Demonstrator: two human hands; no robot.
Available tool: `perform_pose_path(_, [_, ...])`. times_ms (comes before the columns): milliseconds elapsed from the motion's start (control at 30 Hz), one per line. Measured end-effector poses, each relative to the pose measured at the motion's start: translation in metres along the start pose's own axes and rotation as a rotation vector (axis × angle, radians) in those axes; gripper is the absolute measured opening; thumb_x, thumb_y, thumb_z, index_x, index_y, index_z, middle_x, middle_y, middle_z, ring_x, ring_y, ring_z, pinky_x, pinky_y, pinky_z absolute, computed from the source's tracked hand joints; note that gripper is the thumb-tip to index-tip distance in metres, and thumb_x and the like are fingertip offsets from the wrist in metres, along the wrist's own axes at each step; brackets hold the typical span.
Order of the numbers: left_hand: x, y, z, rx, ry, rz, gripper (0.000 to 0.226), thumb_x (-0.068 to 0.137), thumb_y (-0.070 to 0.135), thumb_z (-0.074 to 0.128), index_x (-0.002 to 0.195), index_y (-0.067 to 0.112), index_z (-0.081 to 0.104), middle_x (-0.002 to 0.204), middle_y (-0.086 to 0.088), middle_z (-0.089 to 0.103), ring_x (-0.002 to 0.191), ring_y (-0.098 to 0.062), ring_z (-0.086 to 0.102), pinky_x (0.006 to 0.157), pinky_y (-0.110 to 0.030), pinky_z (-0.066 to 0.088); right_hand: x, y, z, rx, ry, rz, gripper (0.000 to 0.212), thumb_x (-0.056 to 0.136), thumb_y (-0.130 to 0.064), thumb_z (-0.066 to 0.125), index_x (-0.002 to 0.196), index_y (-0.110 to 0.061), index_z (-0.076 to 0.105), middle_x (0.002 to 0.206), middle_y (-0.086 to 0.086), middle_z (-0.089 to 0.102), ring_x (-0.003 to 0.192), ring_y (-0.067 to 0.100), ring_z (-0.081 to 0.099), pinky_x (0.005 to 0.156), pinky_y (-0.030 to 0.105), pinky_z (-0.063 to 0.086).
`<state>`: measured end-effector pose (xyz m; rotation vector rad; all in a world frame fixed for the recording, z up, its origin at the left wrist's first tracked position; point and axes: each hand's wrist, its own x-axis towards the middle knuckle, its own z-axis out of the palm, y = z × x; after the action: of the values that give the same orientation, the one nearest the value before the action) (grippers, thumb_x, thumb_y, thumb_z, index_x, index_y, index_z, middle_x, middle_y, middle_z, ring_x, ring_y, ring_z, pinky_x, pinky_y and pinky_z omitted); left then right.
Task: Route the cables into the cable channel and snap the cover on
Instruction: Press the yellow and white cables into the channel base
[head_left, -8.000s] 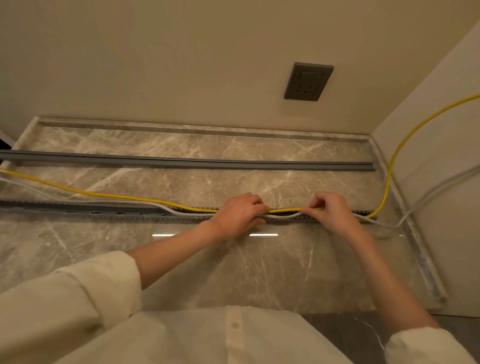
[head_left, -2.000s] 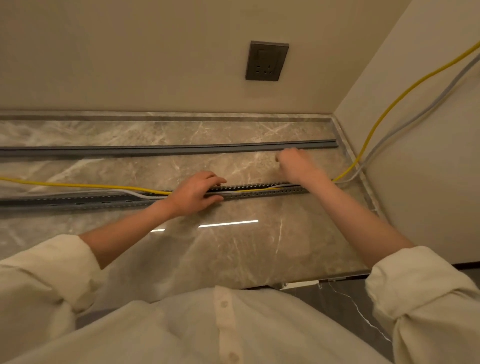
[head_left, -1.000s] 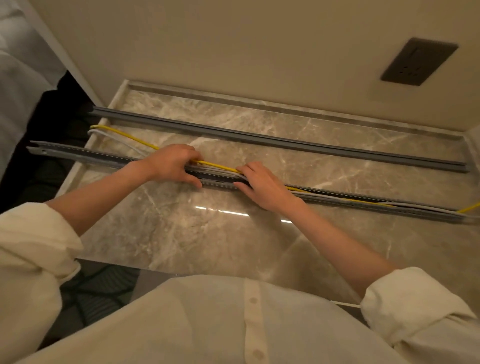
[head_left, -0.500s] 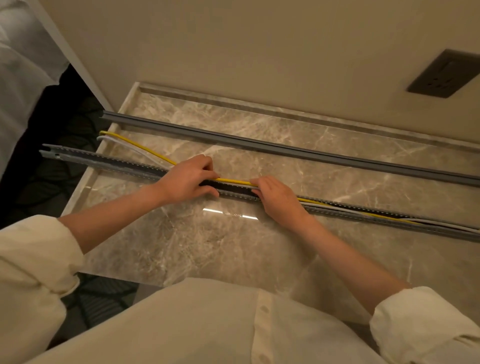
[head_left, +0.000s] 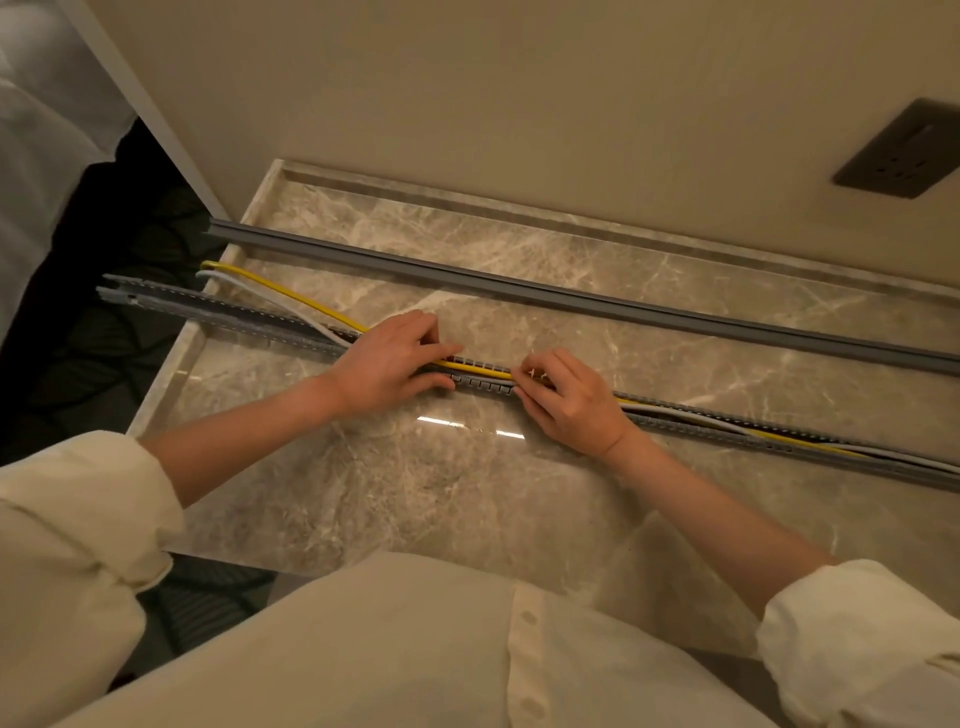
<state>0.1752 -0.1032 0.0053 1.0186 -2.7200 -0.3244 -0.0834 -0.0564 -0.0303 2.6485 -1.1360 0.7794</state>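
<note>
A marble tabletop (head_left: 467, 493) carries everything, and the long grey cover (head_left: 571, 299) lies on it beyond both hands, well apart from them and not yet fitted. Nearer, the slotted grey cable channel (head_left: 234, 322) runs crosswise under the hands. The step in hand looks like routing: to the right of the right hand (head_left: 569, 402) the yellow cable (head_left: 280, 293) and the grey cable (head_left: 260, 299) already sit in the channel, while to the left of the left hand (head_left: 387, 361) both lie outside it on the far side. The left hand is loosely curled, pressing the cables at the channel; the right hand pinches the yellow cable with its fingertips. The next move probably calls for working leftward, seating both cables before the cover goes on.
</note>
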Motion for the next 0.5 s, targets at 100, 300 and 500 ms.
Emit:
perform_pose_path(100, [-0.004, -0.008, -0.005, 0.000, 0.004, 0.014, 0.042, 0.080, 0.030, 0.072, 0.115, 0.010, 0.064, 0.089, -0.011, 0.061, 0.077, -0.024, 0.057, 0.064, -0.033, 0.048, 0.000, -0.002, 0.001, -0.001, 0.024, -0.020, 0.015, 0.089, -0.007, 0.062, 0.094, 0.005, 0.070, 0.079, 0.015, 0.065, 0.066, 0.025, 0.057, 0.056, 0.032, 0.049])
perform_pose_path(300, [-0.019, -0.024, -0.009, 0.046, 0.090, 0.058, 0.026, 0.077, 0.021, 0.076, 0.097, 0.006, 0.070, 0.089, -0.012, 0.067, 0.076, -0.029, 0.062, 0.061, -0.037, 0.052, 0.003, -0.004, 0.002, 0.021, -0.006, -0.034, 0.014, 0.087, -0.007, 0.060, 0.080, 0.000, 0.069, 0.070, 0.012, 0.061, 0.059, 0.024, 0.053, 0.050, 0.033, 0.046])
perform_pose_path(500, [-0.024, -0.022, -0.004, 0.027, 0.114, 0.056, 0.013, 0.078, 0.019, 0.075, 0.082, 0.007, 0.075, 0.076, -0.010, 0.066, 0.068, -0.027, 0.061, 0.058, -0.034, 0.049, 0.017, -0.009, 0.006, 0.051, -0.022, 0.028, 0.019, 0.082, -0.012, 0.062, 0.064, -0.005, 0.063, 0.065, 0.009, 0.058, 0.057, 0.020, 0.049, 0.046, 0.028, 0.041])
